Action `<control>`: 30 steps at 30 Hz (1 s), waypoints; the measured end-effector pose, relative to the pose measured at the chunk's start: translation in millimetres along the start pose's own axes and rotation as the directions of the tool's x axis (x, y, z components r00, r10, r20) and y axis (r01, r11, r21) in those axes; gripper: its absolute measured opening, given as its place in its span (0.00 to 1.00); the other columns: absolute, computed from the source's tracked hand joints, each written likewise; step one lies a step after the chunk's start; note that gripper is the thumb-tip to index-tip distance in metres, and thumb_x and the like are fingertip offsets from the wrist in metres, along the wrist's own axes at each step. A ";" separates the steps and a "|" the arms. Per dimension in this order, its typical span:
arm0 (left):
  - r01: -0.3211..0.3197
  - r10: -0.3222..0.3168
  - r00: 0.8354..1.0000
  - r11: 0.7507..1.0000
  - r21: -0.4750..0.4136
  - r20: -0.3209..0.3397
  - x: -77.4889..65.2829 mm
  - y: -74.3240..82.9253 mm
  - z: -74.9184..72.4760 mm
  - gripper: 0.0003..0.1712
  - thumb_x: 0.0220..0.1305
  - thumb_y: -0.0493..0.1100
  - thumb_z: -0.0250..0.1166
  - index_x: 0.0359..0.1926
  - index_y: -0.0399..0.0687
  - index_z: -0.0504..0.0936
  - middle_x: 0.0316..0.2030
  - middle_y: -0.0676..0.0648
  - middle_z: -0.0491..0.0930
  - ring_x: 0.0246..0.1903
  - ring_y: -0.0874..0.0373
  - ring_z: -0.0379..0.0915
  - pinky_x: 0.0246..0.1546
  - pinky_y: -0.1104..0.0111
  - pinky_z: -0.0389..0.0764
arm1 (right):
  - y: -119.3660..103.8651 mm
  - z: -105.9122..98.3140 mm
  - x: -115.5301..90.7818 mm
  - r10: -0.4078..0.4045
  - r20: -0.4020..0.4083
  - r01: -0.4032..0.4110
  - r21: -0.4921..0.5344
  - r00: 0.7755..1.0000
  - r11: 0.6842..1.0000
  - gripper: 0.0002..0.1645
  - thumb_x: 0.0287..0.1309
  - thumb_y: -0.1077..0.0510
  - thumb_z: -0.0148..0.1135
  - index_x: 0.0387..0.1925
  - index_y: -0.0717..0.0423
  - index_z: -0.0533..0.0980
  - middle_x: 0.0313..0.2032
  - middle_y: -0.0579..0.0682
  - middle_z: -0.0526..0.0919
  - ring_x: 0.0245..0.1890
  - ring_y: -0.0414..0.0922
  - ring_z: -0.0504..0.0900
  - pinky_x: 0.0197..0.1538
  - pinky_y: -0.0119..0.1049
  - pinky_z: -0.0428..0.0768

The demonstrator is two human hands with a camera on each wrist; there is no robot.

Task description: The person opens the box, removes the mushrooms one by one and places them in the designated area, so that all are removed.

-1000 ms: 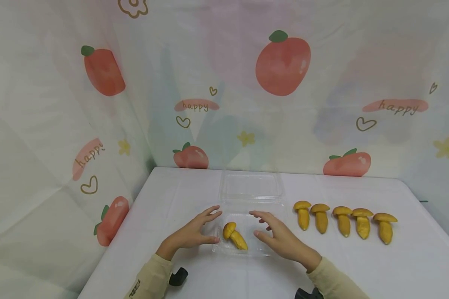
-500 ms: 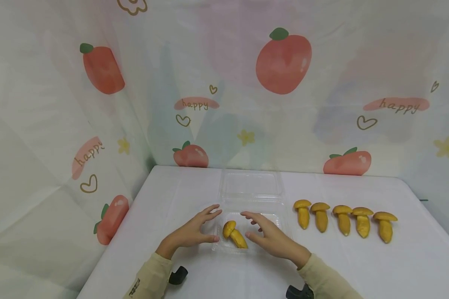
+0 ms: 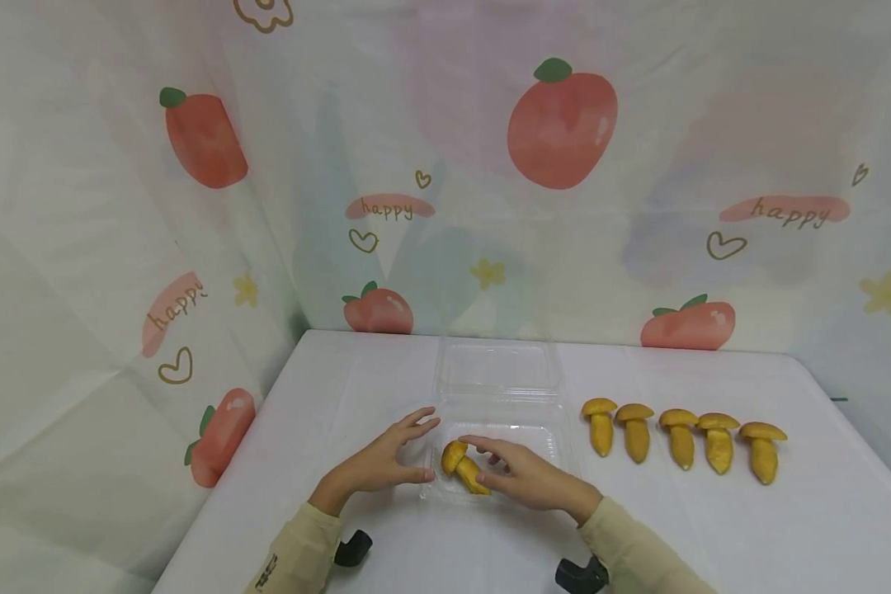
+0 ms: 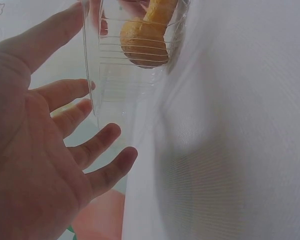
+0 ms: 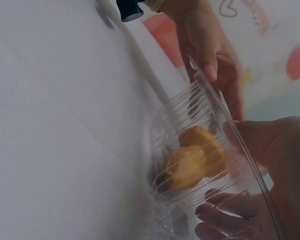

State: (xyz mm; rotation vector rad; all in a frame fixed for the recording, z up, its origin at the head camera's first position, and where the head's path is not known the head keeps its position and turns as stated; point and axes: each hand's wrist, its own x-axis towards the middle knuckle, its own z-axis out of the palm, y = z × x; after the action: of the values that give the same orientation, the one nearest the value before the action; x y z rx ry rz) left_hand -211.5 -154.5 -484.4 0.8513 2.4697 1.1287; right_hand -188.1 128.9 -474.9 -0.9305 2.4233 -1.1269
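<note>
A yellow toy mushroom (image 3: 462,464) lies tilted inside the base of a clear plastic clamshell box (image 3: 563,450), its cap to the left. Over the box's right side reaches my right hand (image 3: 529,477), index fingertip beside the cap and thumb beside the stem; the right wrist view has the fingers loosely bent around the mushroom (image 5: 187,167) without closing on it. At the left wall of the box stands my left hand (image 3: 374,464), fingers spread. In the left wrist view, the thumb and fingertips of this hand (image 4: 40,145) are right at the box's rim.
To the right of the box, several similar yellow mushrooms (image 3: 681,441) lie in a row on the white table (image 3: 713,536). The box's lid (image 3: 499,369) is folded back toward the printed curtain (image 3: 601,272) behind the table.
My right hand has moved left over the box, from its right side to the mushroom inside. My left hand and the mushrooms have stayed in place.
</note>
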 end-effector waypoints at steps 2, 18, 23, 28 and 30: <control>-0.001 0.001 1.000 1.000 -0.002 -0.001 0.0 0.0 0.1 0.47 0.62 0.49 0.72 0.77 0.42 0.61 0.80 0.41 0.50 0.79 0.38 0.45 0.73 0.34 0.55 | 0.4 -0.2 2.4 -0.005 0.042 0.005 0.012 0.999 1.000 0.33 0.72 0.55 0.58 0.74 0.55 0.64 0.64 0.61 0.77 0.54 0.56 0.81 0.52 0.44 0.83; 0.008 -0.007 1.000 1.000 0.021 -0.009 -0.9 0.0 0.0 0.48 0.62 0.50 0.72 0.77 0.43 0.60 0.80 0.43 0.50 0.79 0.39 0.45 0.74 0.36 0.55 | -3.0 1.6 15.7 -0.002 0.094 -0.002 0.046 0.996 0.999 0.29 0.72 0.57 0.58 0.71 0.57 0.69 0.62 0.57 0.79 0.49 0.46 0.81 0.48 0.30 0.80; 0.014 -0.014 1.000 1.000 0.006 -0.008 -1.2 -0.5 -0.4 0.48 0.62 0.50 0.72 0.77 0.44 0.61 0.80 0.44 0.50 0.80 0.40 0.44 0.74 0.36 0.55 | 0.7 2.7 19.2 -0.014 0.055 0.011 0.051 0.998 0.999 0.25 0.71 0.58 0.59 0.67 0.59 0.73 0.59 0.56 0.82 0.53 0.53 0.81 0.53 0.33 0.81; 0.005 -0.005 1.000 1.000 0.005 -0.005 -1.2 -0.6 -0.9 0.48 0.62 0.50 0.72 0.77 0.43 0.61 0.80 0.43 0.50 0.79 0.40 0.44 0.74 0.35 0.54 | 0.9 3.1 20.4 -0.026 0.120 0.015 0.093 0.992 0.996 0.27 0.72 0.58 0.57 0.69 0.60 0.70 0.64 0.57 0.79 0.58 0.54 0.79 0.56 0.34 0.81; 0.000 0.000 1.000 1.000 0.008 -0.004 -1.0 -0.4 -0.9 0.48 0.62 0.50 0.72 0.77 0.43 0.61 0.80 0.43 0.50 0.79 0.39 0.44 0.74 0.35 0.54 | 0.2 3.2 19.7 -0.033 0.122 0.022 0.090 0.992 0.996 0.27 0.73 0.57 0.57 0.70 0.60 0.70 0.64 0.58 0.78 0.56 0.53 0.80 0.55 0.33 0.80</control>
State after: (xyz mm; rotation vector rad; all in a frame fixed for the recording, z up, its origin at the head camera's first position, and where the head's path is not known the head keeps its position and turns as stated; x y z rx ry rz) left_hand -211.4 -155.9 -484.1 0.8515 2.4793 1.1229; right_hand -201.2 113.9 -477.2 -0.9786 2.2503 -1.1413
